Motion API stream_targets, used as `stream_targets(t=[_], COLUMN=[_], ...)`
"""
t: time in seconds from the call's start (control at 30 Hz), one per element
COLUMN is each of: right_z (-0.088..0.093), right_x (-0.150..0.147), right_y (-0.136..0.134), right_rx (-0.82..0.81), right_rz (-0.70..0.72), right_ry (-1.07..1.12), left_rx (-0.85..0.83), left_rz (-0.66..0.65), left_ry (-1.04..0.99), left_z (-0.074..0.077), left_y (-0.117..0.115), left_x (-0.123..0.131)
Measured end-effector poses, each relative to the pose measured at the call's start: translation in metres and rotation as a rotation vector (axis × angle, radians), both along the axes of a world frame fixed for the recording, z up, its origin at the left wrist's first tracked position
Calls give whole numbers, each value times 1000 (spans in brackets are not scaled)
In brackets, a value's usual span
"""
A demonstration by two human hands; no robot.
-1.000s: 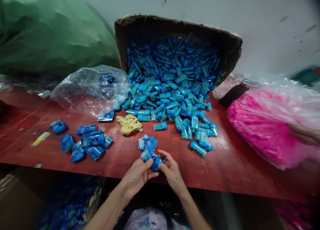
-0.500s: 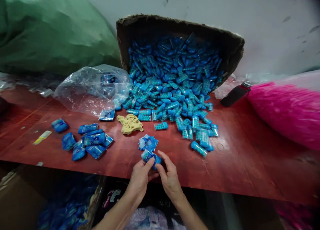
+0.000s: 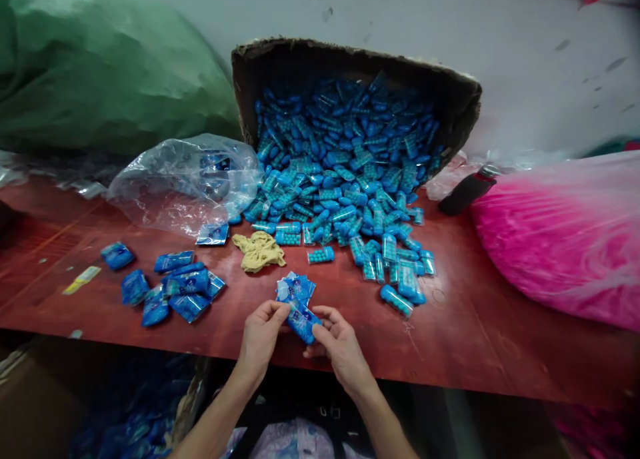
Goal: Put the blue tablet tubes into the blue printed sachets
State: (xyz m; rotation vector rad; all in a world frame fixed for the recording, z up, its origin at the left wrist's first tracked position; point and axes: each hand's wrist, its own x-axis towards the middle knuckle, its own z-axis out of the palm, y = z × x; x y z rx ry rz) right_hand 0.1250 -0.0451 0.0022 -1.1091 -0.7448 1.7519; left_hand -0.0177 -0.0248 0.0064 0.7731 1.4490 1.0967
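My left hand (image 3: 260,336) and my right hand (image 3: 336,342) meet at the near edge of a red-brown table (image 3: 475,326). Both pinch one small blue packet (image 3: 303,322), fingers closed on its two ends. Just beyond it lies a little stack of flat blue packets (image 3: 296,288). Farther back, a tipped cardboard box (image 3: 350,59) spills several blue capsule cases (image 3: 350,179) across the table.
A heap of filled blue packets (image 3: 173,289) lies at the left, a yellow cloth (image 3: 257,249) in the middle. A clear plastic bag (image 3: 185,182) and a green sack (image 3: 100,72) sit behind. A pink-filled bag (image 3: 565,232) and a dark bottle (image 3: 465,189) lie right.
Both hands have drawn slightly apart and the packet between them now lies flatter and stretched out. The pink bag at the right has shifted and settled.
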Motion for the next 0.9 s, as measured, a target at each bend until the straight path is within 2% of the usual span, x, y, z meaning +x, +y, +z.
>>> stream_targets(t=[0.17,0.27,0.33,0.4,0.5,0.63,0.7,0.77,0.9], right_z=[2,3,2,-1,-4,-4,-6,-9,-10], right_x=[-8,-11,-11,-10,-10,-11,-11,-12,-11], right_y=[-4,-4,-4,-6,-11,-20,-24,-24,-18], right_rx=[-42,-31,-11,44,237,531,602,580,340], right_rz=[17,33,15,-26,-62,-40,-38,-47,-122], right_ry=[-5,-19,-43,-112,-303,-565,-605,-571,-329], left_rx=[163,195,133,7,-167,-244,-244,-241,-208], left_rz=[-17,-17,4,-18,-83,-47,-67,-114,-192], left_ry=[365,407,256,-32,-399,-503,-526,-563,-623], left_z=[3,4,4,4,9,19,22,22,19], left_y=[-1,-2,-2,-3,-7,-12,-12,-12,-11], left_x=[-4,-4,-1,3,11,17,16,14,9])
